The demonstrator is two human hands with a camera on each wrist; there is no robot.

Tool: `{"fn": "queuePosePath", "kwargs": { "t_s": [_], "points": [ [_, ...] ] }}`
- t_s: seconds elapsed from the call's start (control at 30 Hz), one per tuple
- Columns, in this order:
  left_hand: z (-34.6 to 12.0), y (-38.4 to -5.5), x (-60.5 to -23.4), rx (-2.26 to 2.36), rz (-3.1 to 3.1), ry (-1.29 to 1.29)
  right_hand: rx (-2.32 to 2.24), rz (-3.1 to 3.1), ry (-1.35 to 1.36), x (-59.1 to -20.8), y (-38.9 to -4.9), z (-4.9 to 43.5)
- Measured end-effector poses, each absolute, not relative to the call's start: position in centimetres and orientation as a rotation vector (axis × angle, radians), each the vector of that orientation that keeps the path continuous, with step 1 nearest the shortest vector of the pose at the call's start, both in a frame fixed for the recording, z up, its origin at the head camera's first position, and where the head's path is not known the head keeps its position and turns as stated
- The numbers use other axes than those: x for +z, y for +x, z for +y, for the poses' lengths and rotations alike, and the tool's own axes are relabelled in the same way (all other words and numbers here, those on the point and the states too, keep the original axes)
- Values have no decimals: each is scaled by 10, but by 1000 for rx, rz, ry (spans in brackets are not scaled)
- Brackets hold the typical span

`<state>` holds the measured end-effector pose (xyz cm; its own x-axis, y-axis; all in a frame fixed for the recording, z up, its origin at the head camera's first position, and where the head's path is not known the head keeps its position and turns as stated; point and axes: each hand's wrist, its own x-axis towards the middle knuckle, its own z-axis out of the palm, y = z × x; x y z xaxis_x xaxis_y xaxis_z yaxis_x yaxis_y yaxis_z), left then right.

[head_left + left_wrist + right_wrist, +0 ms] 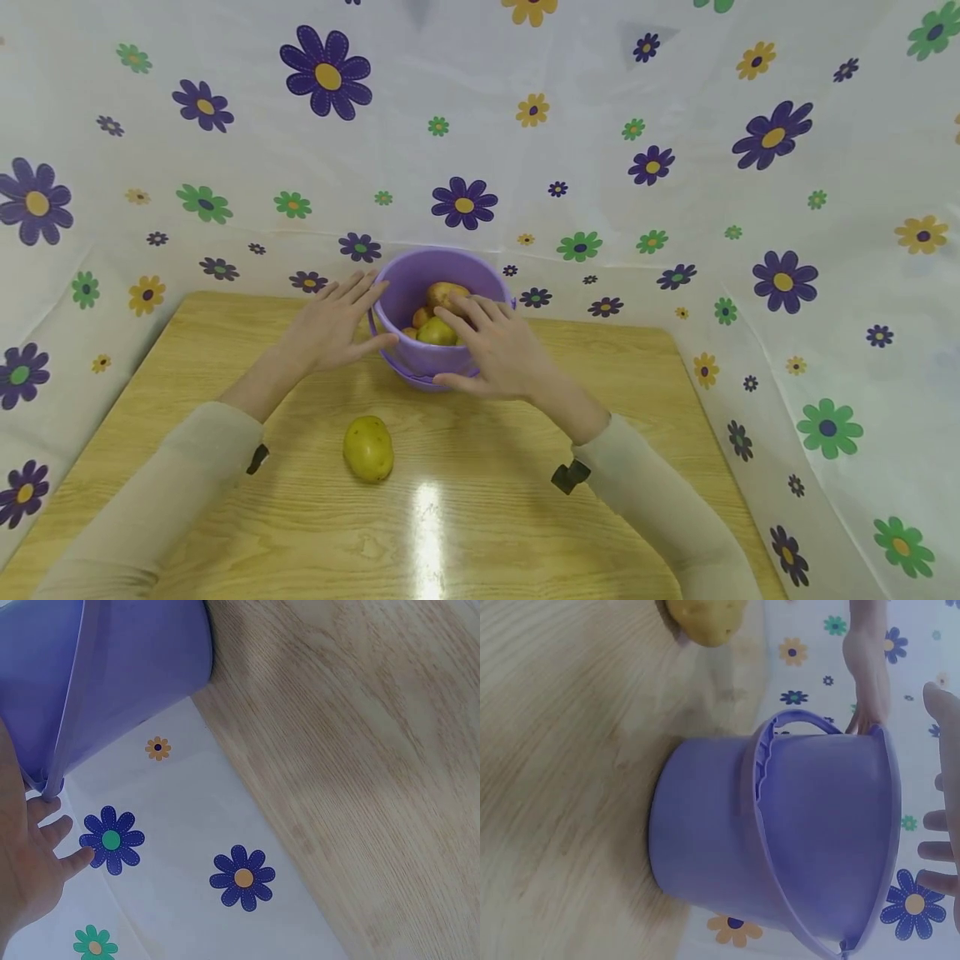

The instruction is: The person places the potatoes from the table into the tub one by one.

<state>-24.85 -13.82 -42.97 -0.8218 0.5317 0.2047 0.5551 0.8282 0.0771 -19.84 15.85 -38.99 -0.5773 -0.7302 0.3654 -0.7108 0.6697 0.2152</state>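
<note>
A purple bucket (420, 360) stands upright near the back of the table, its handle hanging down at the front. Inside are several potatoes, among them a brownish one (447, 295) and a yellow-green one (437, 332). My left hand (333, 323) is at the bucket's left rim, fingers extended and fingertips by the edge. Over the right front of the opening hovers my right hand (502, 346), fingers spread and holding nothing; in the right wrist view it is apart from the rim. One yellow potato (368, 448) lies on the table, in front of the bucket and slightly left.
The wooden table (480, 517) has a bright glare streak near its front. A white flower-printed cloth (480, 125) hangs behind the table and along both sides, close behind the bucket. Dark straps sit at both sleeve cuffs.
</note>
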Motion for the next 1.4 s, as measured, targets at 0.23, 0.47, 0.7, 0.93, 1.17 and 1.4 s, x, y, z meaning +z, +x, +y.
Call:
{"fn": "queuePosePath", "kwargs": {
  "t_s": [0.23,0.47,0.7,0.93,1.17,1.4],
  "points": [
    [-137,-250,-430,-174,-2830,-852,-50,-2457,1151,-396,-188,159],
    [-137,-249,-430,-175,-2840,-845,-68,-2426,1160,-402,-175,158],
    [-137,-249,-429,-186,-2830,-840,-46,-2332,1216,-410,-164,155],
    [-138,-248,-429,-197,-2844,-841,-18,-2287,1302,-420,-151,148],
    [-138,-249,-431,-219,-2840,-840,-11,-2262,1364,-432,-139,139],
    [-137,-248,-430,-220,-2857,-836,17,-2233,1363,-446,-132,134]
  ]
}}
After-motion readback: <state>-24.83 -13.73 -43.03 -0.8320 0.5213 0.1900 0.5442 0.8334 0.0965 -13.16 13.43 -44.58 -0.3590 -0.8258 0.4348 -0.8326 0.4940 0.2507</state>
